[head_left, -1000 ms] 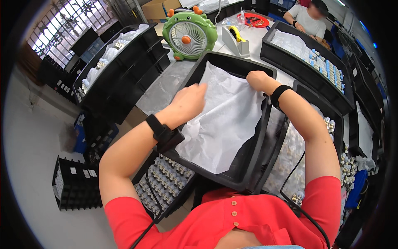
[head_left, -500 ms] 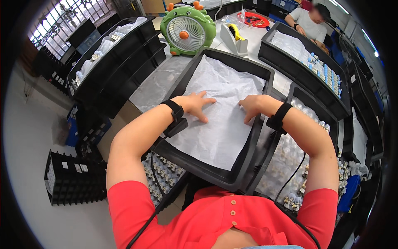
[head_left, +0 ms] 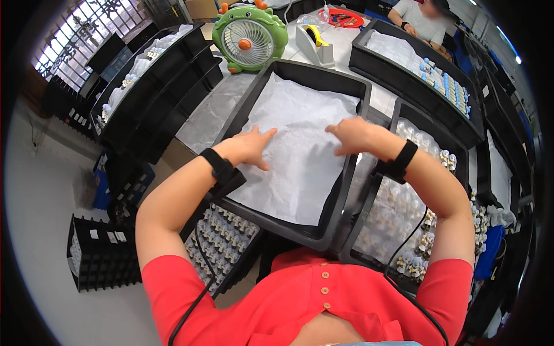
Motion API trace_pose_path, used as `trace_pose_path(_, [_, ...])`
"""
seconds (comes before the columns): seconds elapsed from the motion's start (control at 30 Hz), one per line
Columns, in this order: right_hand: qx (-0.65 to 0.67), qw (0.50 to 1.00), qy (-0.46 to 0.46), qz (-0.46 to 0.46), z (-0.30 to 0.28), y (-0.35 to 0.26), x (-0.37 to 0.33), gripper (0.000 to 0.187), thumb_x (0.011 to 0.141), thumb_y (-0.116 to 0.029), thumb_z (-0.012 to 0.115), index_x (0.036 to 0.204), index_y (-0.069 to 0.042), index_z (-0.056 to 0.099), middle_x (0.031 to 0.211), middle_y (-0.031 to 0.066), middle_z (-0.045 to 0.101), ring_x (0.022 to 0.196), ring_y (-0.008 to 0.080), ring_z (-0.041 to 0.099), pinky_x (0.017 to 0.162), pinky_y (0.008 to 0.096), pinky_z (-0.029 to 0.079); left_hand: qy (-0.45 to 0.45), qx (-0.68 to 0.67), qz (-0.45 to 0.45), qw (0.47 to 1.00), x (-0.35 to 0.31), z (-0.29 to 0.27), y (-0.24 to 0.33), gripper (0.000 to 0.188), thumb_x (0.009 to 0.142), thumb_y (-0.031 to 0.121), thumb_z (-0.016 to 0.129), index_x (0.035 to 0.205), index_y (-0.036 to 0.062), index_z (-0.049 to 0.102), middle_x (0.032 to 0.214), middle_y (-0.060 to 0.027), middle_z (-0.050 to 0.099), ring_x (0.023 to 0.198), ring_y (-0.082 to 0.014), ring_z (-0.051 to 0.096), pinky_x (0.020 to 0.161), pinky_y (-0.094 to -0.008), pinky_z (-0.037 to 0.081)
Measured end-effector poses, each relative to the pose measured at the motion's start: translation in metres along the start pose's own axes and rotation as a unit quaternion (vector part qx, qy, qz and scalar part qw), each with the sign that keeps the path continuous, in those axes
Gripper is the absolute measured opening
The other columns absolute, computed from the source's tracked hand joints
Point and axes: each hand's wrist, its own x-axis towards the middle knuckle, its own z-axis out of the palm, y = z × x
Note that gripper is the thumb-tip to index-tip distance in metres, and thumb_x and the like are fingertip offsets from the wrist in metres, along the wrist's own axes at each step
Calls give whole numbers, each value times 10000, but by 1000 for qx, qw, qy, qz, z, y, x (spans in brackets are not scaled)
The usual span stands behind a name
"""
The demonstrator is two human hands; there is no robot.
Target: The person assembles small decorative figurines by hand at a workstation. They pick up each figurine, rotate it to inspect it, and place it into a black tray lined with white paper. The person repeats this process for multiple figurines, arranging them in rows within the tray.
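A white sheet of thin, creased paper [head_left: 303, 164] lies inside a black plastic tray [head_left: 328, 82] in front of me. My left hand [head_left: 252, 147] is over the sheet's left side with its fingers spread. Across from it, my right hand [head_left: 353, 136] is at the right side of the tray, thumb and fingers apart. Neither hand holds anything. Whether the fingertips press on the paper or hover just over it, I cannot tell. What lies under the sheet is hidden.
To the right, a black tray [head_left: 348, 254] holds rows of small parts under clear plastic; another tray of parts [head_left: 222, 245] is at lower left. Beyond stand a green fan [head_left: 249, 37], a tape dispenser [head_left: 314, 47] and a paper-lined tray [head_left: 398, 72]. A co-worker [head_left: 420, 26] sits far right.
My hands have moved apart: the left one outward to the left and slightly down, the right one toward the tray's right rim. The view has shifted slightly.
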Motion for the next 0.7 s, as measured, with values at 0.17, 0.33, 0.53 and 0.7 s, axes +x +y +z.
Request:
trace_pose_path(0.17, [46, 986, -48, -155, 23, -61, -37, 649, 732, -346, 680, 1289, -84, 475, 949, 190, 649, 954, 332, 610, 843, 402, 469, -33, -31, 33, 998, -17, 9, -11, 1008, 665, 330, 779, 1452, 155, 174, 1338, -251, 397, 1212, -373, 441, 989, -392, 391])
trace_pose_path(0.33, [17, 964, -181, -194, 36, -87, -35, 610, 754, -360, 667, 1275, -90, 500, 1024, 164, 643, 985, 342, 591, 855, 422, 460, -141, 59, -41, 987, -17, 15, -2, 1134, 624, 356, 806, 1461, 126, 77, 1411, -229, 298, 1186, -367, 471, 957, -379, 418])
trace_pose_path(0.53, [85, 974, -76, -198, 11, -85, -63, 557, 791, -298, 647, 1262, -46, 492, 1043, 191, 628, 983, 353, 585, 842, 415, 464, -98, 57, 21, 993, -14, 18, -11, 947, 697, 361, 753, 1431, 91, 218, 1320, -241, 428, 1182, -357, 471, 966, -391, 403])
trace_pose_path(0.7, [186, 951, 95, -230, -6, -47, -116, 511, 800, -227, 648, 1234, -6, 495, 1020, 203, 630, 954, 370, 593, 832, 412, 472, 42, 5, 175, 984, -1, 4, 20, 765, 789, 346, 670, 1394, 57, 301, 1313, -239, 446, 1195, -352, 458, 985, -397, 382])
